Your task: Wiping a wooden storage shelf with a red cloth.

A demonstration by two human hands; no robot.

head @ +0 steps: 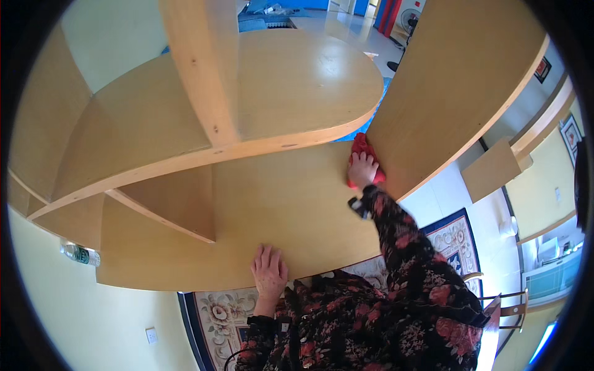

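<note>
Under my right hand (363, 169) is a bunched red cloth (362, 146), pressed on the lower wooden shelf (287, 204) where it meets the tall side panel (459, 92). The fingers curl over the cloth, and part of it sticks out on the far and near sides. My left hand (270, 273) rests palm down on the shelf's near edge, holding nothing, its fingers slightly apart. Above the lower shelf is a rounded upper shelf (306, 88), joined to an upright wooden post (199, 69).
A short wooden divider (171, 204) stands between the shelves at left. A plastic bottle (81, 255) is beyond the left end. Patterned rugs (222, 315) lie on the floor below. A wooden chair (513, 310) is at lower right, and a fan (410, 19) stands far back.
</note>
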